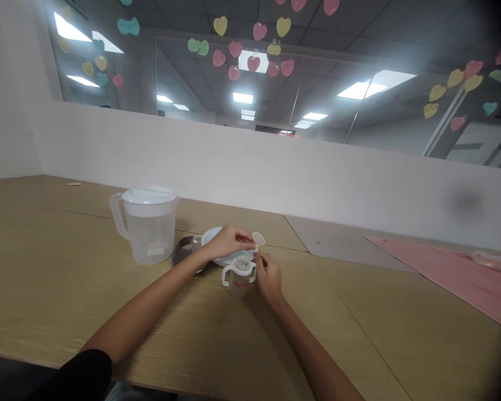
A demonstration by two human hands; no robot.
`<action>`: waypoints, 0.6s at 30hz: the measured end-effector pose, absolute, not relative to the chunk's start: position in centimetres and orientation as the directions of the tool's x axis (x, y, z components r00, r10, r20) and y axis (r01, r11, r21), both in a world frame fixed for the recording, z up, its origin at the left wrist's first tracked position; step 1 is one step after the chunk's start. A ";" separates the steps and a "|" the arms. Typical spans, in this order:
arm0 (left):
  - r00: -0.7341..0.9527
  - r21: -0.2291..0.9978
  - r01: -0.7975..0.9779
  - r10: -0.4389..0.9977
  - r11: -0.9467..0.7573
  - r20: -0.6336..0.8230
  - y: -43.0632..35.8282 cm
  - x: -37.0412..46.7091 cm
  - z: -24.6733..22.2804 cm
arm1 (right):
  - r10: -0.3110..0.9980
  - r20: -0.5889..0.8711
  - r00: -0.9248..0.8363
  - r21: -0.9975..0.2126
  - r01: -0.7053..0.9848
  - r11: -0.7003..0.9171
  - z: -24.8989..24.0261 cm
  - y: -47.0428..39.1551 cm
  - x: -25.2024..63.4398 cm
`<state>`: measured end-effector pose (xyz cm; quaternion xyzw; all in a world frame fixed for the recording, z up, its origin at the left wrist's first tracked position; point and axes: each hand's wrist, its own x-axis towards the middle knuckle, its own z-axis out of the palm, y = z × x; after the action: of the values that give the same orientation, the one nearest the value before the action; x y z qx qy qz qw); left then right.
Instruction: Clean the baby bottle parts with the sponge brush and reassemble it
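Observation:
A small white-and-yellow piece with a round translucent lid (259,239) is between my hands, above the edge of a pale plate (209,234). My left hand (229,243) reaches over the plate, its fingers closed at the white side of the piece. Lower down, the bent fingers of my right hand (270,273) pinch near its yellow part. Just in front of the plate stands a clear cup with two white handles (239,281), upright, red lettering on its side. My right fingers are close to its right handle; whether they touch it I cannot tell.
A translucent lidded jug (151,231) stands left of my hands. Partly behind my left forearm lies a round metal tray (180,253). A pink cloth (455,273) covers the table's right side. A white wall (234,161) with a window rises behind the table.

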<state>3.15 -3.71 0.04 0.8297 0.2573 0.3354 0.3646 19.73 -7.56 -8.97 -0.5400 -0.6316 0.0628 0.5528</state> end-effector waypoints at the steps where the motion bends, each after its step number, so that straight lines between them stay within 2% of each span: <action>1: 0.690 0.739 0.220 0.637 -0.636 0.343 -3.7 2.9 0.1 | 0.752 0.628 0.199 -0.679 0.611 0.406 -8.9 -7.6 19.7; 6: 0.787 0.583 0.334 0.559 -0.741 0.259 -3.9 1.8 0.3 | 0.786 0.553 0.276 -0.792 0.469 0.392 -8.8 -7.4 19.8; 11: 0.788 0.542 0.369 0.563 -0.755 0.248 -3.7 1.6 0.4 | 0.812 0.456 0.364 -0.882 0.312 0.355 -9.0 -6.9 20.1; 18: 0.747 0.494 0.454 0.619 -0.741 0.242 -3.3 0.3 1.6 | 0.818 0.435 0.376 -0.898 0.252 0.361 -9.2 -6.5 20.3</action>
<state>0.29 -3.31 1.58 0.9116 0.2943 0.1991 0.2064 20.31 -6.50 -9.21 -0.5210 -0.5139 0.2193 0.6453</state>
